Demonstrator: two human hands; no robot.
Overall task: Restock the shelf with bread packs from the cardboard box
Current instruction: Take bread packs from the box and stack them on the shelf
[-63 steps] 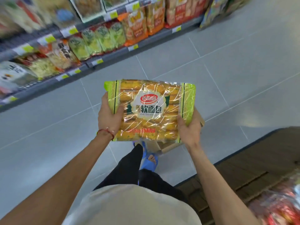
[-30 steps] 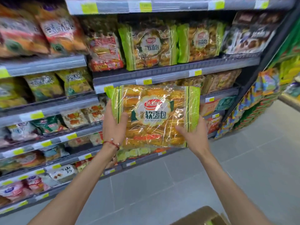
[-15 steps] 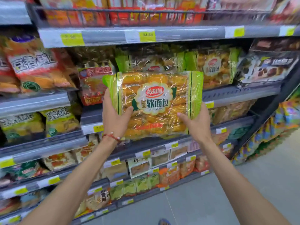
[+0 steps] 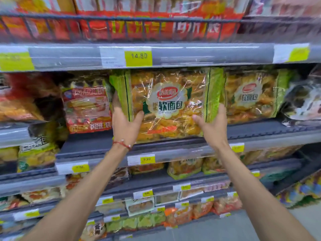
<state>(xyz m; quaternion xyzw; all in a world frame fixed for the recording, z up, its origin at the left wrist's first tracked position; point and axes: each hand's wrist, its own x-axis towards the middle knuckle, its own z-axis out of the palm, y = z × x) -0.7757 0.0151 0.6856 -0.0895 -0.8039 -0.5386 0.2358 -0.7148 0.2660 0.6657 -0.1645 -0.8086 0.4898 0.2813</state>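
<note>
grey metal shelves (image 4: 83, 146) with yellow price tags (image 4: 138, 56) fill the frame, a strip of pale grey floor (image 4: 307, 221) at lower right.

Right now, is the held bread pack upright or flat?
Upright: bread pack faces label-out, left hand and right hand gripping its lower sides.

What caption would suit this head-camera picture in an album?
Left hand and right hand grip a green-edged bread pack upright at the grey shelf, beside a matching pack.

The bread pack (image 4: 166, 103), clear film with green ends over golden rolls, stands upright, label forward, between the left hand (image 4: 124, 122) and right hand (image 4: 212, 126) gripping its lower sides, its bottom edge at the grey shelf (image 4: 90, 146) just below the grip.
</note>
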